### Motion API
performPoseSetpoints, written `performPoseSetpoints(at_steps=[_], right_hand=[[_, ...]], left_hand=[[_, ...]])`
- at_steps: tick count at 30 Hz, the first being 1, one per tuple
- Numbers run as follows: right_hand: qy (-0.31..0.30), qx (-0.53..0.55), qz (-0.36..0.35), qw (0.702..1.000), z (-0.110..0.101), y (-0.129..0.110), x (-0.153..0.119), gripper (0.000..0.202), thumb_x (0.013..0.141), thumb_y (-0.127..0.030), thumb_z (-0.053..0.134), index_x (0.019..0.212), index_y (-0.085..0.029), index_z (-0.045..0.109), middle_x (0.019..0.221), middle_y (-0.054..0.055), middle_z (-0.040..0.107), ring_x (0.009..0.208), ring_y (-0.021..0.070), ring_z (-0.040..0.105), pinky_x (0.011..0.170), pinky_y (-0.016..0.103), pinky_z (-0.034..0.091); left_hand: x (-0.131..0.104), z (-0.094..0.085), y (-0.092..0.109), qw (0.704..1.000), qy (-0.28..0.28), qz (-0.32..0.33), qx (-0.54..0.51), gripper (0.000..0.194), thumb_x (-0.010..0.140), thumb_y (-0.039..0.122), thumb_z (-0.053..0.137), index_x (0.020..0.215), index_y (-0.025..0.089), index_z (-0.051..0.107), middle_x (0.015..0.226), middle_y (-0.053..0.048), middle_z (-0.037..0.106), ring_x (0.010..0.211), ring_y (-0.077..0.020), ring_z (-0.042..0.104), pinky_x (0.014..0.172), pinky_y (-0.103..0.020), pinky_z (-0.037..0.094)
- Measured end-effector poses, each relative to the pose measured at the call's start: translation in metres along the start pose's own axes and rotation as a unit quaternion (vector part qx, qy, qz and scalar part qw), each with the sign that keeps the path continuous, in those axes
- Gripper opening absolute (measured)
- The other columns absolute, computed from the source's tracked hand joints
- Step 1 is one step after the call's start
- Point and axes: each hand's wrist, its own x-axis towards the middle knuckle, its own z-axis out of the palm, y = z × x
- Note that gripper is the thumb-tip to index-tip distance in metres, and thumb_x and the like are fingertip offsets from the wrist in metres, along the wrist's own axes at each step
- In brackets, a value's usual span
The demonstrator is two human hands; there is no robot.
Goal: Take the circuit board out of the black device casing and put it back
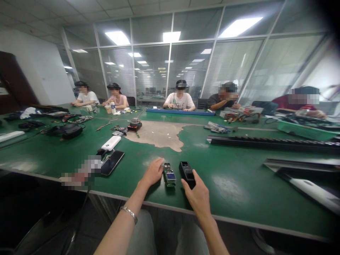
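A small green circuit board [170,176] with a blue-grey display lies on the green table, near its front edge. Just left of the board is my left hand [154,172], its fingers curled and partly turned away, so what they hold, if anything, is hidden. To the right of the board is a black plastic housing [187,173] with openings in its face. My right hand [197,189] grips the lower end of this housing between thumb and fingers. A gap of bare table separates board and housing.
Left on the table [148,198] are a black phone [113,163] and a white power bank [111,143]. Black rails [265,142] and a green basket [305,130] stand to the right. Several people sit across the table, behind a long blue bar [180,112].
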Motion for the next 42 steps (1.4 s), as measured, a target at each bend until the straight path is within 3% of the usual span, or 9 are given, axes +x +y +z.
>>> performPoseSetpoints(at_steps=[7, 17, 22, 27, 34, 42], right_hand=[[0.026, -0.003, -0.024, 0.999, 0.003, 0.0, -0.003, 0.078, 0.082, -0.05, 0.054, 0.143, -0.007, 0.032, 0.139, 0.02, 0.046, 0.127, 0.0299, 0.045, 0.104, 0.045, 0.038], [0.021, -0.02, -0.03, 0.999, 0.004, 0.001, -0.005, 0.069, 0.087, -0.048, 0.048, 0.139, -0.004, 0.038, 0.134, 0.021, 0.051, 0.121, 0.0298, 0.05, 0.101, 0.044, 0.04], [0.011, -0.019, 0.013, 1.0, -0.003, -0.005, -0.005, 0.068, 0.086, -0.049, 0.048, 0.135, -0.003, 0.044, 0.129, 0.022, 0.055, 0.117, 0.0312, 0.054, 0.099, 0.043, 0.041], [0.011, 0.025, 0.071, 0.997, -0.013, -0.029, -0.005, 0.068, 0.083, -0.054, 0.052, 0.134, -0.009, 0.048, 0.128, 0.019, 0.058, 0.116, 0.0307, 0.056, 0.098, 0.043, 0.043], [0.014, 0.068, -0.001, 0.998, -0.009, -0.078, -0.002, 0.062, 0.085, -0.048, 0.053, 0.135, -0.012, 0.048, 0.128, 0.016, 0.058, 0.115, 0.0272, 0.057, 0.098, 0.04, 0.044], [-0.008, 0.016, -0.036, 0.999, 0.01, -0.092, -0.006, 0.057, 0.087, -0.042, 0.05, 0.132, -0.007, 0.048, 0.123, 0.018, 0.06, 0.112, 0.0279, 0.058, 0.095, 0.041, 0.046]], left_hand=[[-0.001, -0.001, 0.003, 1.0, -0.005, 0.011, 0.014, 0.036, 0.092, 0.018, 0.045, 0.127, 0.017, 0.054, 0.13, -0.011, 0.057, 0.121, -0.0215, 0.051, 0.108, -0.043, 0.04], [-0.002, 0.0, 0.001, 1.0, -0.004, 0.015, 0.016, 0.035, 0.09, 0.015, 0.046, 0.123, 0.018, 0.057, 0.128, -0.01, 0.058, 0.12, -0.0209, 0.053, 0.108, -0.042, 0.04], [-0.001, -0.001, 0.001, 1.0, 0.012, -0.006, 0.001, 0.039, 0.086, 0.01, 0.046, 0.122, 0.017, 0.058, 0.127, -0.01, 0.059, 0.119, -0.0212, 0.054, 0.108, -0.042, 0.04], [0.0, -0.001, -0.002, 0.999, 0.023, -0.019, -0.011, 0.039, 0.085, 0.009, 0.048, 0.122, 0.016, 0.058, 0.126, -0.01, 0.06, 0.119, -0.0215, 0.054, 0.108, -0.042, 0.041], [-0.002, 0.004, -0.009, 0.998, 0.043, -0.006, -0.042, 0.046, 0.085, 0.007, 0.046, 0.128, 0.018, 0.054, 0.131, -0.01, 0.057, 0.122, -0.0211, 0.052, 0.109, -0.043, 0.039], [-0.001, 0.0, -0.005, 0.993, 0.037, 0.016, -0.115, 0.059, 0.086, 0.005, 0.04, 0.142, 0.021, 0.037, 0.136, -0.009, 0.053, 0.121, -0.0194, 0.054, 0.107, -0.041, 0.041]])
